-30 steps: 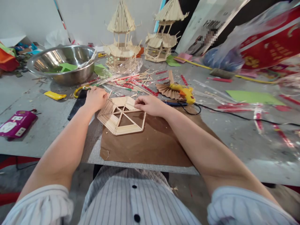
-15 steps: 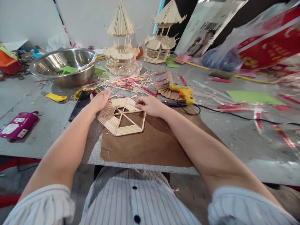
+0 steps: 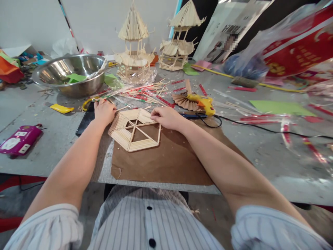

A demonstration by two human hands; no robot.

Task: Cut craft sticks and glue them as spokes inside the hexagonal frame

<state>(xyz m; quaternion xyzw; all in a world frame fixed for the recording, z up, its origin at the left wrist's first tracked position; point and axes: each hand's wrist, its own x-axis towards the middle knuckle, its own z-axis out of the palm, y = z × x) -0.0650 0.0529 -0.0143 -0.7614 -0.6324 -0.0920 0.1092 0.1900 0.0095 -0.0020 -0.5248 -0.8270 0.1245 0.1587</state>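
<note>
Grey tabletop (image 3: 49,149) carries brown paper (image 3: 169,159) under the fingers (image 3: 155,112), a steel bowl (image 3: 78,88) beyond them leftward, a glue gun (image 3: 204,101) just right.

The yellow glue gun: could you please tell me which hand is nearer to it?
Right. The right hand rests on the stick frame beside the glue gun; the left hand is at the frame's opposite side, farther away.
</note>
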